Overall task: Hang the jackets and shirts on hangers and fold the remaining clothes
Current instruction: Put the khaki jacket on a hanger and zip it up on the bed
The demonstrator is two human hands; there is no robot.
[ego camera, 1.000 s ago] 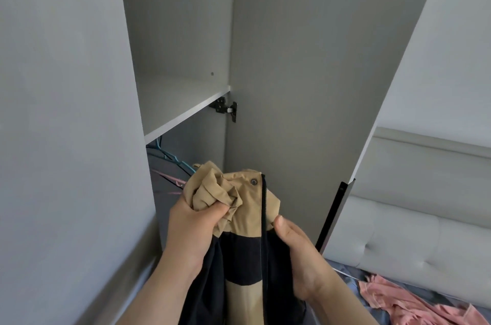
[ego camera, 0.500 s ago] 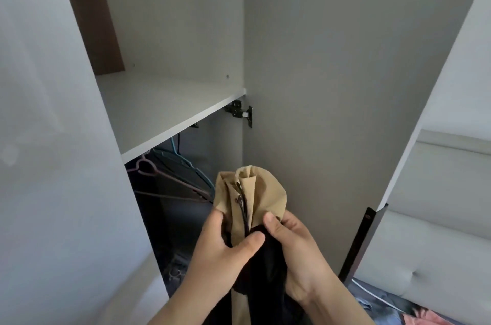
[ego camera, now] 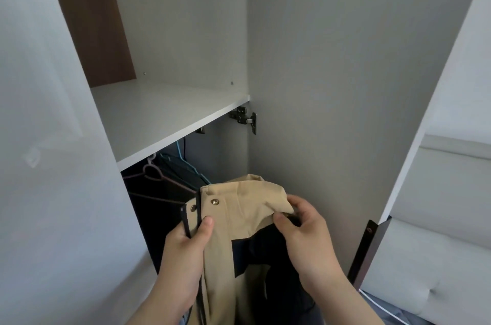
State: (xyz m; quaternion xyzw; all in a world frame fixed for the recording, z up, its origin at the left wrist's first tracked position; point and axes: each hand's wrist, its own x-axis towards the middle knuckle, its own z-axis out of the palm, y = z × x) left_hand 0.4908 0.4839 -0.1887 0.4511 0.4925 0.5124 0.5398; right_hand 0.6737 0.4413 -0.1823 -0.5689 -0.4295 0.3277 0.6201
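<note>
Though limp, smooth tan-and-navy jacket (ego camera: 239, 221)

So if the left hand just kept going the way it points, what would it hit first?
Probably the hangers hanging under the shelf, just beyond the jacket that the left hand grips; depth is hard to judge.

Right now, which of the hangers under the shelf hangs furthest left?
The pink hanger. Its hook and arm sit left of the teal hangers, which hang further right, toward the hinge side.
</note>
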